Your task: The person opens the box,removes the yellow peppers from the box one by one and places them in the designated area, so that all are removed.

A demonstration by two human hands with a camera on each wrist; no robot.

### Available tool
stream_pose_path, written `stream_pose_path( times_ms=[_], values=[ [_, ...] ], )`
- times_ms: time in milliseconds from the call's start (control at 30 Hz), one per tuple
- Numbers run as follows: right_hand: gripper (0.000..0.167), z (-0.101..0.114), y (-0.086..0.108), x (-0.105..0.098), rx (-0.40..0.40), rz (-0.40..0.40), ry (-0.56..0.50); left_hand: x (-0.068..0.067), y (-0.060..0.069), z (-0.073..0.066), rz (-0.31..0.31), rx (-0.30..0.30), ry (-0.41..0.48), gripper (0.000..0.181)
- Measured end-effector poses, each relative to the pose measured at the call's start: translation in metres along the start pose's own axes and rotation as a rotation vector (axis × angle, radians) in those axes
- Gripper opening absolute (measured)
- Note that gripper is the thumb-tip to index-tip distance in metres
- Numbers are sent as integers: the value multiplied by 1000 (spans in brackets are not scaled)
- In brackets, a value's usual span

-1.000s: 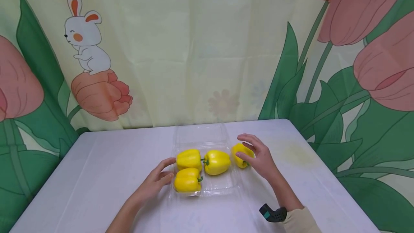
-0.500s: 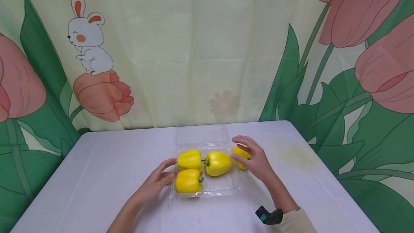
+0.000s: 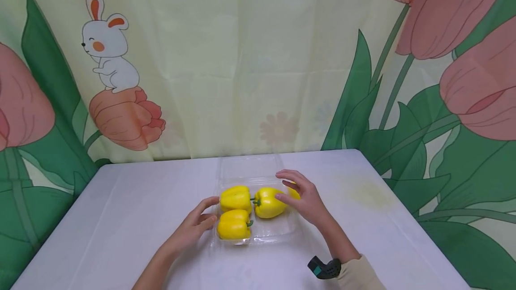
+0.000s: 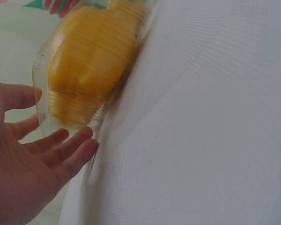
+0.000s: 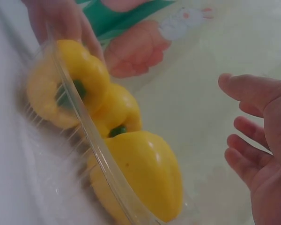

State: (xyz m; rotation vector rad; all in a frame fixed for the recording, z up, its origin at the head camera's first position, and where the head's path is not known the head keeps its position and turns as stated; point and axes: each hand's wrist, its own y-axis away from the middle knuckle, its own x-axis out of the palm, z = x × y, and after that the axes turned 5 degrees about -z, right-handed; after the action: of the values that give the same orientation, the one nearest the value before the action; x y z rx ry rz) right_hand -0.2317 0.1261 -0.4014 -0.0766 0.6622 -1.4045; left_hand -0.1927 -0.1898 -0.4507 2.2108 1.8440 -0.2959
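Observation:
A clear plastic clamshell box [image 3: 278, 232] lies with its lid back. In it are two yellow bell peppers at the left, one far [image 3: 235, 198] and one near [image 3: 234, 225], and another yellow bell pepper [image 3: 268, 203] at the right. My left hand [image 3: 191, 227] rests its fingertips [image 4: 86, 133] against the box's left wall, fingers loosely spread. My right hand [image 3: 304, 198] hovers over the box's right side, near the right-hand pepper; the right wrist view shows nothing between its fingers. Behind it, a further yellow bell pepper [image 3: 294, 190] outside the box is mostly hidden.
A white-covered table [image 3: 133, 218] carries everything. Its far edge meets a printed curtain [image 3: 201, 79] with tulips and a rabbit. The transparent lid [image 3: 251, 168] lies flat toward the curtain. A black band [image 3: 324, 267] sits on my right wrist.
My right hand has moved left from the pepper outside the box to over the box's right side, covering more of that pepper. My left hand and the peppers in the box have stayed put.

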Motion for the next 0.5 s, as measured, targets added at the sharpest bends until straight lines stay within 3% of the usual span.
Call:
stream_pose_path(
  times_ms=[500],
  values=[
    [46,3,0,12,-15,19,-17,-1,1,0,12,19,4,50]
  ],
)
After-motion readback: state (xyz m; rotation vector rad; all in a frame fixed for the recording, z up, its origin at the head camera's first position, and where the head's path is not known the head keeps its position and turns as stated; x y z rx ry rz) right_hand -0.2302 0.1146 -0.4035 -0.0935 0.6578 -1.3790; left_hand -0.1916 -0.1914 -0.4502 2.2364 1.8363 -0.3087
